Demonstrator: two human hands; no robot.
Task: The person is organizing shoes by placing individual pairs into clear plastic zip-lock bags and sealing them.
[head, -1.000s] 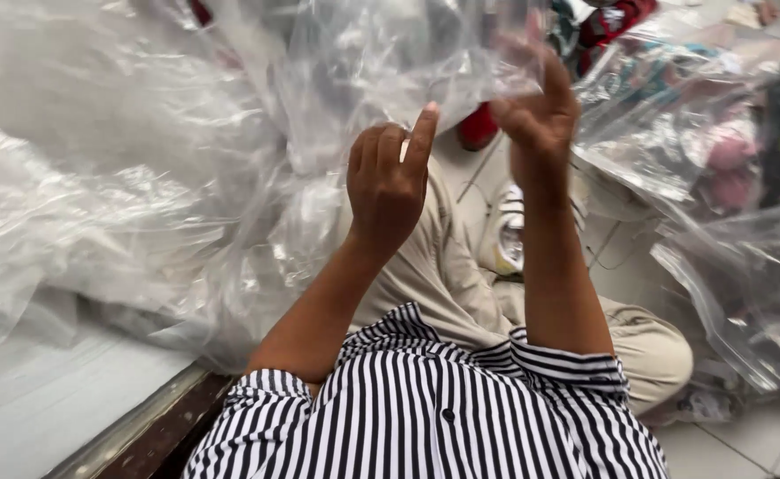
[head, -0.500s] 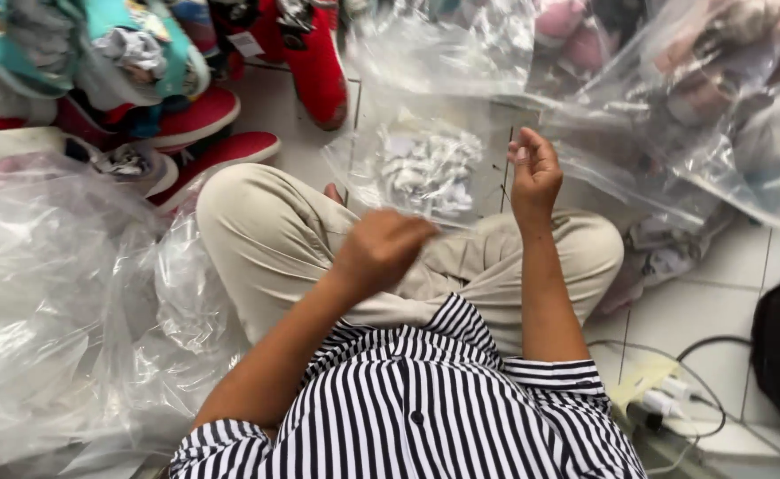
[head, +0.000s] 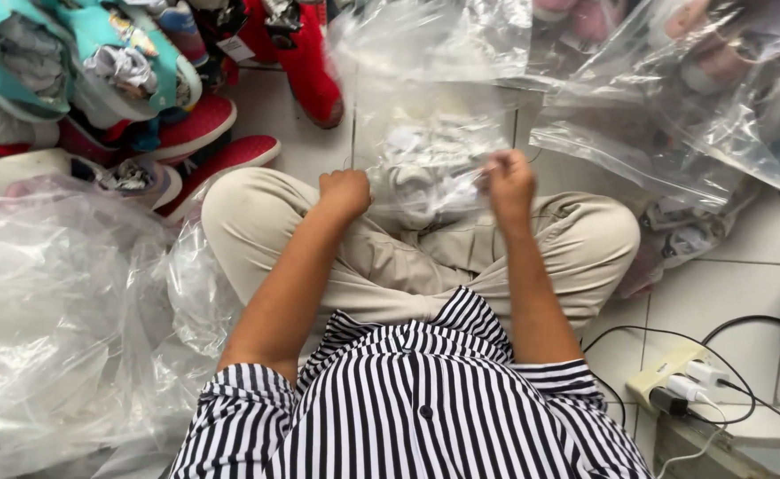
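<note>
Both hands grip a clear plastic bag (head: 430,106) held up over the crossed legs — the left hand (head: 345,192) fisted on its edge at ten o'clock from the lap, the right hand (head: 509,180) pinching the other edge at two o'clock. Red and teal shoes (head: 186,98) lie piled at eleven o'clock.

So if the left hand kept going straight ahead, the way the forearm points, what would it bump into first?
Probably the clear plastic bag that the left hand already grips at its edge, then bare floor tiles and the red shoe. Depth is hard to judge.
</note>
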